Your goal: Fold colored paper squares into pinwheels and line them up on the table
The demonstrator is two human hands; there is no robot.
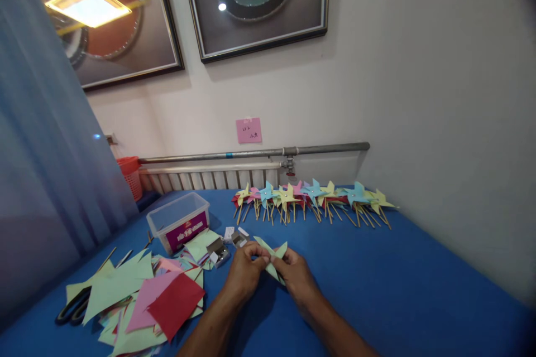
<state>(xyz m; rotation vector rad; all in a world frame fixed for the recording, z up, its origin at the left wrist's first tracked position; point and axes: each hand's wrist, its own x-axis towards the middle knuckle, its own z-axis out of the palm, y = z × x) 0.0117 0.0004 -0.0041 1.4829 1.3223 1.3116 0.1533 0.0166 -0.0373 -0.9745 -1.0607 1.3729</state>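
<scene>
Both my hands meet over the blue table on a light green paper piece with pointed flaps. My left hand pinches its left side, fingers curled at the centre. My right hand grips the right side, fingertips touching the same folded middle. The paper sticks up between the two hands. A row of finished paper pinwheels on wooden sticks lies along the far edge of the table by the wall.
A pile of cut paper in green, pink and red lies at the left, with black scissors beside it. A clear plastic box stands behind the pile. A small metal stapler rests near my left hand. A radiator and pipe run along the wall.
</scene>
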